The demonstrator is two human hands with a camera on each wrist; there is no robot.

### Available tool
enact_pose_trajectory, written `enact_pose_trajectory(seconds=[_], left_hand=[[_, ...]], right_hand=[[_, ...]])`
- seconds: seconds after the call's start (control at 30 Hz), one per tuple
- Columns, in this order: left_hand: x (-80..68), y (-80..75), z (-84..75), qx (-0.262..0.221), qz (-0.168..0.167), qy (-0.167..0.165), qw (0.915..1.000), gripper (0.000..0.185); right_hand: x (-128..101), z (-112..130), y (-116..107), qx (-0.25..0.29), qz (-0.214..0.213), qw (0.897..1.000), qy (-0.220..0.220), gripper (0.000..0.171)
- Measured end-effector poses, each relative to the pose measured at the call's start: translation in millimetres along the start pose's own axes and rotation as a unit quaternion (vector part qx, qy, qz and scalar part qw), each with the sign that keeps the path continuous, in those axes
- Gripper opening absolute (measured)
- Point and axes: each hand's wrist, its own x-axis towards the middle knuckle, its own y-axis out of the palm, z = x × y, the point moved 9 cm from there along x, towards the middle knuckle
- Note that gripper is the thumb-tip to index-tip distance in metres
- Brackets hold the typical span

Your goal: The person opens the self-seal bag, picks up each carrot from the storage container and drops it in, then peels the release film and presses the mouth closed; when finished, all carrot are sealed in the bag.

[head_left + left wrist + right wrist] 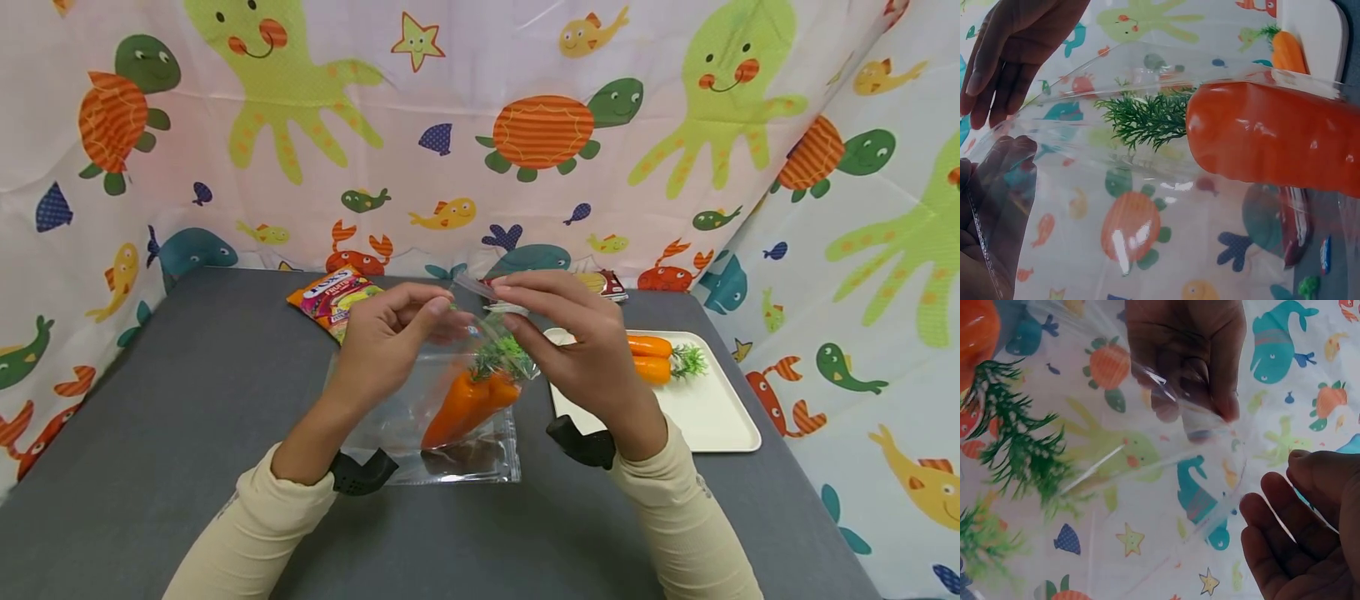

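A clear plastic zip bag (405,458) hangs between the two hands, its lower part near the grey table. Inside it, an orange carrot (461,408) with a feathery green top (1141,119) leans toward the bag's mouth. My left hand (382,342) pinches the bag's upper edge between thumb and fingers, partly seen through the film. My right hand (577,342) is raised at the other side of the mouth. In the right wrist view its fingers (1279,500) are loosely bent beside the bag's edge with nothing gripped.
A cream tray (727,417) on the right holds two carrots (648,358) with green tops. An orange sweet packet (330,296) lies at the back left. A red package (611,286) is partly hidden behind the right hand. A patterned curtain (450,100) encloses the table's back and sides.
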Motion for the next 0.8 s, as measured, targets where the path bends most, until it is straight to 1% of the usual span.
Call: enact_pose_trajectory(seconds=[0.1, 0.23, 0.3, 0.37, 0.53, 0.67, 0.8], left_hand=[[-0.9, 2.7, -0.2, 0.002, 0.005, 0.005, 1.0, 0.015], [-3.2, 4.7, -0.9, 0.006, 0.007, 0.013, 0.9999, 0.015], [-3.6, 5.5, -1.5, 0.002, 0.006, 0.018, 0.9998, 0.015], [-3.5, 7.0, -1.8, -0.003, 0.009, 0.021, 0.9997, 0.014], [-3.2, 11.6, 0.1, -0.015, 0.019, 0.02, 0.9995, 0.014], [-3.4, 13.5, 2.0, -0.012, 0.026, 0.022, 0.9994, 0.015], [-3.1, 13.7, 2.3, -0.006, 0.027, 0.027, 0.9993, 0.016]], right_hand=[[5, 1, 7, 0.005, 0.011, 1.0, -0.006, 0.035], [9, 0, 13, -0.002, 0.024, 1.0, -0.006, 0.025], [10, 0, 14, -0.01, 0.024, 1.0, -0.002, 0.026], [11, -2, 14, -0.017, 0.022, 1.0, 0.003, 0.031], [9, -4, 13, -0.031, 0.019, 0.999, 0.011, 0.035], [8, -5, 13, -0.047, 0.023, 0.999, 0.007, 0.036], [9, -6, 13, -0.052, 0.018, 0.998, 0.002, 0.033]])
